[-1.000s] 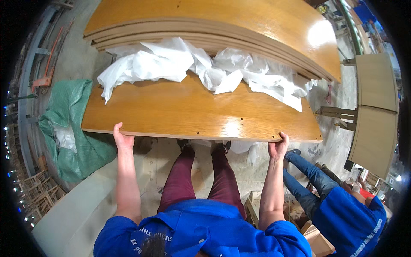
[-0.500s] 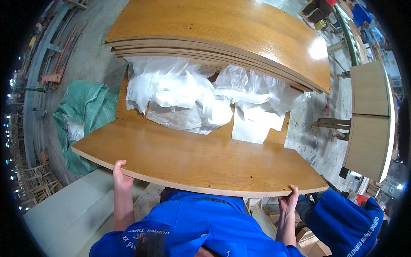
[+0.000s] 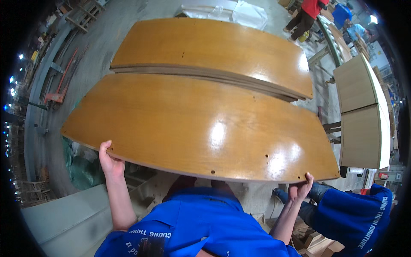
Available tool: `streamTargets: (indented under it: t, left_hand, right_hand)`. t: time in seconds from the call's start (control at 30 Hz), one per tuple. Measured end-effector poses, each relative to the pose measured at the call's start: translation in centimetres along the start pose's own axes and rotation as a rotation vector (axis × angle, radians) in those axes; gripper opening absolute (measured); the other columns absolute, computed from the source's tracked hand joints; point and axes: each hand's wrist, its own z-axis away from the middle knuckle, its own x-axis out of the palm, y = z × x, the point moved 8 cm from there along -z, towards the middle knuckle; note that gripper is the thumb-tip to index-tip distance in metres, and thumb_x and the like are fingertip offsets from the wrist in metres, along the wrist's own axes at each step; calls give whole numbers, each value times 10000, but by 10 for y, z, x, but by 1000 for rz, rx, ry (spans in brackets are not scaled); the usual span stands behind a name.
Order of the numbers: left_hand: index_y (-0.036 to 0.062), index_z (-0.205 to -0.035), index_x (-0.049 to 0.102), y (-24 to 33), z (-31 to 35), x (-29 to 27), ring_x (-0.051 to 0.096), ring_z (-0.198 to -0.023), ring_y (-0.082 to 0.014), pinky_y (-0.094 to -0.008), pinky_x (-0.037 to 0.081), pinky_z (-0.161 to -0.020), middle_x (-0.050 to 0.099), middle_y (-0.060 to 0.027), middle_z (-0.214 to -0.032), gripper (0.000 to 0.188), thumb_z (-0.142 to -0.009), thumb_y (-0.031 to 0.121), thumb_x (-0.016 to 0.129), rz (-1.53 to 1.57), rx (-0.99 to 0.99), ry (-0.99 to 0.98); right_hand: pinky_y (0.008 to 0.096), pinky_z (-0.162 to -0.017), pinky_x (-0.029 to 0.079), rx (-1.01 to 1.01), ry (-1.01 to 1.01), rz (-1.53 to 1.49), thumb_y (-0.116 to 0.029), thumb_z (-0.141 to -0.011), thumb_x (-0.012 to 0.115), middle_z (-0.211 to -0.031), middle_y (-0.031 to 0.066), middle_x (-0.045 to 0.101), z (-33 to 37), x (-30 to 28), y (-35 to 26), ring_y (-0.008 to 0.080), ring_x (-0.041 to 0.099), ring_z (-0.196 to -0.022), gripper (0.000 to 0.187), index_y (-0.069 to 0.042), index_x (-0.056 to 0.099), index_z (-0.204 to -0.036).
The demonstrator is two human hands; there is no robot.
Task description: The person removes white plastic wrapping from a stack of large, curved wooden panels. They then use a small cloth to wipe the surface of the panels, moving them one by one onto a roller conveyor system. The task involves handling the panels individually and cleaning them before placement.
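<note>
Grey floor [image 3: 107, 36] is seen in the head view, with stacked brown boards [image 3: 209, 50] laid at the far side. Nearer, a varnished wooden panel [image 3: 171, 115] is held by its near edge, gripped at left by the left hand [image 3: 111, 162] and at right by the right hand [image 3: 300, 188]. Beneath its left end, a green sack [image 3: 82, 171] is partly hidden.

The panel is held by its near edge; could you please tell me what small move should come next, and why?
Perhaps ease the panel slightly left: the left hand and right hand grip its near edge, and its right corner appears close to a co-worker in this view.
</note>
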Motion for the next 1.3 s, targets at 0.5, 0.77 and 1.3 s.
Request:
streamTargets:
  t: [0.5, 0.77, 1.3]
  left_hand:
    - [88, -1096, 521, -119, -207, 53, 539, -993, -219, -375, 467, -796, 560, -47, -1091, 351, -801, 277, 540, 265, -116, -83]
    - [73, -1181, 472, -134, -278, 86, 502, -1067, -234, -401, 441, -869, 521, -55, -1172, 394, -873, 316, 501, 158, 62, -18]
    - [14, -1313, 302, -140, -388, 181, 335, -1223, -265, -456, 325, -982, 297, -109, -1373, 704, -820, 454, 546, -277, 151, 57]
  right_hand:
    - [391, -890, 431, -25, 28, -252, -176, -771, 545, -1093, 80, 559, -195, 36, 127, 235, 524, -1010, 347, -28, 522, -1085]
    - [396, -918, 417, -145, 121, -187, -293, -902, 437, -1168, 59, 523, -266, 61, 151, 227, 498, -1067, 354, -57, 486, -1162]
    - [445, -726, 424, -10, 113, 558, -618, -802, 458, -1230, 106, 443, -391, 122, 148, 254, 462, -1016, 659, -134, 417, -1247]
